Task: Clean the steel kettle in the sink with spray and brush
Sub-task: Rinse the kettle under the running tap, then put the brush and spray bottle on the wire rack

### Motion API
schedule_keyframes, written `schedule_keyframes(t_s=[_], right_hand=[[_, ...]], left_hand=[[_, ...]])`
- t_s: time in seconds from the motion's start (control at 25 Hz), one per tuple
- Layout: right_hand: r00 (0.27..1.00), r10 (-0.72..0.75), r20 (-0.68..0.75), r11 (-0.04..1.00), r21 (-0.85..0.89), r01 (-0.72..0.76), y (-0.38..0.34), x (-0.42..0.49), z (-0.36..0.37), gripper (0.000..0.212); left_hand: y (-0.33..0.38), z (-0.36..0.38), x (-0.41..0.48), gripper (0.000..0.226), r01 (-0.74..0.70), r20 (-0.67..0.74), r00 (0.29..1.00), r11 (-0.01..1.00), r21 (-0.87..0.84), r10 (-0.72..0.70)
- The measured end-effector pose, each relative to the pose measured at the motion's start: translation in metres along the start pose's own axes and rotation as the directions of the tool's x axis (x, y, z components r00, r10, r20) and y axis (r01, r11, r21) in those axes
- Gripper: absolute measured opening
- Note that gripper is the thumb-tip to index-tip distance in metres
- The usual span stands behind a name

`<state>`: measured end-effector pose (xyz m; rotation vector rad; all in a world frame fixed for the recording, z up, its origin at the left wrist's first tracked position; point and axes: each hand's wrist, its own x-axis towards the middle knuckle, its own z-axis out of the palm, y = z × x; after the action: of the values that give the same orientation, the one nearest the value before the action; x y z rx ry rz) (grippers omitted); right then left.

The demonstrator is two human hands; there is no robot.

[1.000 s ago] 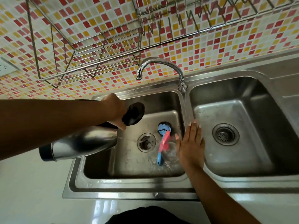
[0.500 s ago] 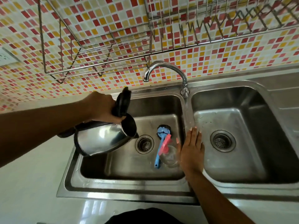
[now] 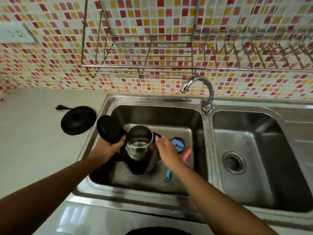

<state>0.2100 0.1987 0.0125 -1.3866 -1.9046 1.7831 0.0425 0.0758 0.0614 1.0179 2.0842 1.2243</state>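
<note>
The steel kettle (image 3: 138, 150) stands upright in the left sink basin (image 3: 135, 199), its black lid (image 3: 108, 128) flipped open to the left. My left hand (image 3: 108, 148) grips the kettle's handle just under the lid. My right hand (image 3: 166, 150) is on the kettle's right side, thumb at the rim by the spout. Behind that hand lies a blue brush (image 3: 177, 143) with a round head, its handle partly hidden by my wrist. A pink part (image 3: 187, 154), apparently of the spray bottle, lies beside the brush.
The kettle's black round base (image 3: 77, 120) sits on the white counter left of the sink. The faucet (image 3: 199, 83) arches over the divider. The right basin (image 3: 254, 150) holds only a drain. A wire rack (image 3: 144, 65) hangs on the tiled wall.
The kettle went from tilted, mouth down over the basin, to standing upright in it. My right hand moved left from the divider onto the kettle. The view shifted left.
</note>
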Motion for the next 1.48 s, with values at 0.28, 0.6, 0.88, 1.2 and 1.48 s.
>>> schedule_keyframes(t_s=[0.28,0.6,0.88,1.2,1.48], right_hand=[[0.978,0.189,0.085,0.937,0.282,-0.206,0.028,0.029,0.078,0.094],[0.971,0.240,0.019,0.919,0.317,-0.234,0.069,0.036,0.106,0.122],[0.960,0.274,0.064,0.909,0.310,-0.280,0.073,0.034,0.099,0.110],[0.866,-0.271,-0.420,0.962,-0.107,0.250,0.039,0.001,-0.012,0.022],[0.852,-0.155,-0.500,0.931,-0.362,-0.043,0.090,-0.027,-0.067,0.018]], left_hand=[[-0.081,-0.025,-0.007,0.031,0.201,-0.047,0.977,0.973,-0.118,-0.207],[-0.127,-0.037,-0.008,0.055,0.011,0.334,0.932,0.931,0.365,-0.142],[-0.124,-0.034,0.008,0.096,-0.199,0.498,0.860,0.823,0.531,-0.113],[-0.065,-0.017,-0.001,0.069,-0.470,0.389,0.881,0.598,0.649,0.270],[-0.039,0.118,-0.003,0.044,-0.289,0.557,0.828,0.899,0.328,0.063]])
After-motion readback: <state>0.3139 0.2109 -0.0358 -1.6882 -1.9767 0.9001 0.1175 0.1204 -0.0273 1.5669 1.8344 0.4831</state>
